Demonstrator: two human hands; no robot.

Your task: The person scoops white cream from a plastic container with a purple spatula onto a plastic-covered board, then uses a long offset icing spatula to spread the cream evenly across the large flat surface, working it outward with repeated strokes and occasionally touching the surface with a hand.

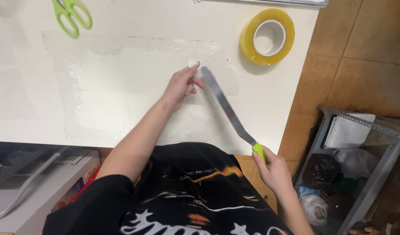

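Long-bladed knife laid against a small pale scrap on the white table, centre of frame.

The left hand (181,84) pinches a small pale scrap (193,63) with thumb and forefinger, pressing it onto the clear film patch (121,82) spread on the white table (26,87). The right hand (275,171), lower right, is closed around the green handle of a long steel knife (228,109), whose tip lies just beside the scrap. Judged from this, lifting or trimming is under way; most of the film remains flat. A yellow tape roll (266,37) sits upper right, green-handled scissors (70,15) upper left, both untouched.
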